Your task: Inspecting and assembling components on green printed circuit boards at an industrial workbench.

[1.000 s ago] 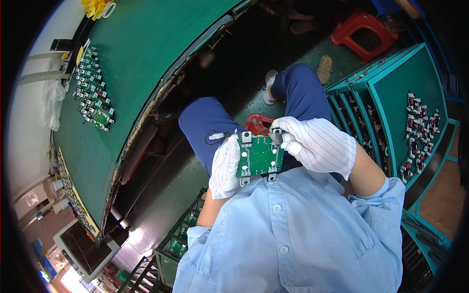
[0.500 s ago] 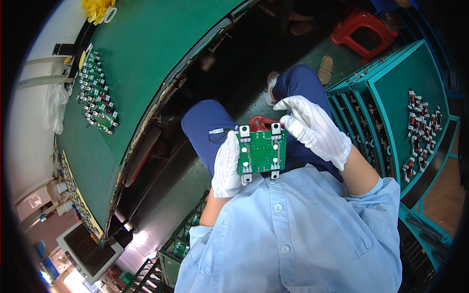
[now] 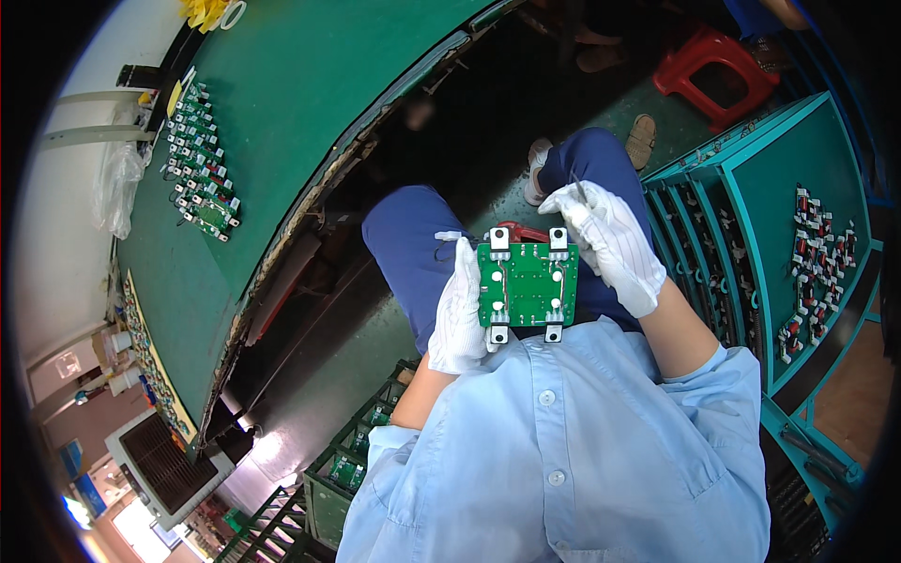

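Note:
A green circuit board (image 3: 527, 293) is held face-up over my lap, with black-and-silver metal-tabbed parts standing out at its corners and white round spots on it. My left hand (image 3: 458, 314), in a white glove, grips its left edge, the thumb side against the board. Behind those fingers a short dark wire with a pale end (image 3: 450, 235) sticks out. Close to the board's upper right corner is my right hand (image 3: 612, 246), gloved too, its fingers closed around a thin dark pointed tool (image 3: 580, 192) whose exact kind I cannot make out.
Several populated circuit boards (image 3: 202, 178) lie in a row on the green bench (image 3: 282, 103) at left. A teal cabinet (image 3: 760, 188) on the right carries many small parts (image 3: 815, 272) on top. A red stool (image 3: 718, 75) stands beyond; crates with boards (image 3: 347, 469) sit at lower left.
The view has shifted, so the bench and cabinet appear farther right. My right hand's fingers have drawn in and moved from above the board's top edge to its upper right corner. The left hand keeps its grip.

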